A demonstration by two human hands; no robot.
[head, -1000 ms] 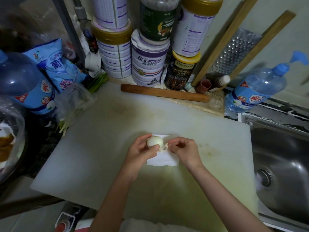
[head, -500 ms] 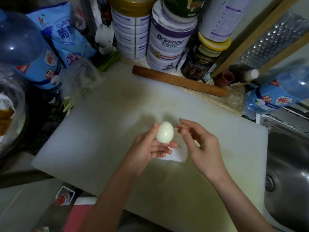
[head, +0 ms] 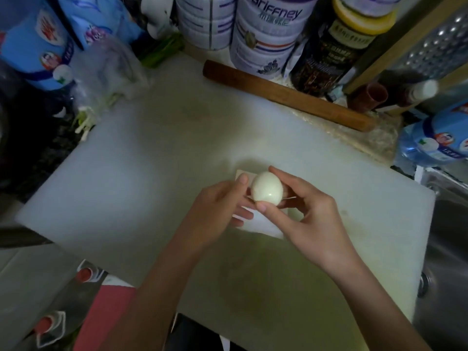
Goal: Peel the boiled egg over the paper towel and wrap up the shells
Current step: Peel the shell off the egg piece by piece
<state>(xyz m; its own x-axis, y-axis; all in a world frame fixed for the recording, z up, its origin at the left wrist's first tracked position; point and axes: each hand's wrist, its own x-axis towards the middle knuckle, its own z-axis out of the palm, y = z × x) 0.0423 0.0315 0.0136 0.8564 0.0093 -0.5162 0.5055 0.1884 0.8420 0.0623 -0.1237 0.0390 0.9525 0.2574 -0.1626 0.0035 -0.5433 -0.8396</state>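
White egg [head: 267, 190] sits clamped in the thumb-and-finger grip of the right hand [head: 311, 219], left hand [head: 215, 209] loosely spread beside it.

The peeled oval egg [head: 267, 190] is creamy white, the folded paper towel [head: 264, 227] plain white, the wooden rolling pin [head: 286, 96] reddish brown, the round tin [head: 263, 46] white with purple stripes.

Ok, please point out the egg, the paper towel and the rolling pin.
peeled egg [head: 267, 190], head view, middle of its white side.
paper towel [head: 263, 227], head view, bare near corner.
rolling pin [head: 288, 96], head view, middle of the wooden shaft.
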